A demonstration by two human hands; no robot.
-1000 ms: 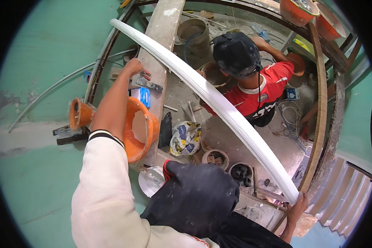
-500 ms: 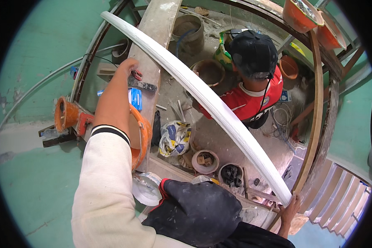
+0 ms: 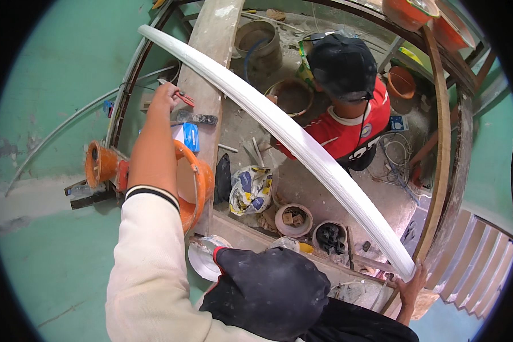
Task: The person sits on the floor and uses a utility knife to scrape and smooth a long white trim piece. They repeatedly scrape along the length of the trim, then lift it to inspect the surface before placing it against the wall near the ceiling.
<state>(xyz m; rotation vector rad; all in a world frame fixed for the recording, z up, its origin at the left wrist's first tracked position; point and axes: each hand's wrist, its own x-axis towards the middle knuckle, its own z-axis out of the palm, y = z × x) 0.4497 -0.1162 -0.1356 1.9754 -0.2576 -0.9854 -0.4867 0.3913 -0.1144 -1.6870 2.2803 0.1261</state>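
Note:
My left hand point(image 3: 169, 96), on an outstretched arm in a cream sleeve, is closed around red-handled pliers point(image 3: 184, 98). Their handles are spread, and the fingers hide much of the rest. A grey flat tool point(image 3: 196, 118) and a blue-and-white box point(image 3: 187, 135) lie close to that hand. A long white moulding strip point(image 3: 279, 128) slants across the view, passing over a plank point(image 3: 202, 74). Its lower right end meets a hand point(image 3: 411, 288) that comes from a black sleeve, seemingly a co-worker's. My right hand is not in view.
A person in a red shirt and black cap point(image 3: 345, 68) works below the strip. A black-clad shape point(image 3: 268, 293), likely another person, fills the lower middle. An orange bucket point(image 3: 202, 188) stands beside my forearm. Buckets, bags and a wooden beam point(image 3: 439, 137) surround the work area.
My left hand has moved up and left, away from the flat tool, with the pliers. Their spread handles now show more clearly. The view has shifted slightly.

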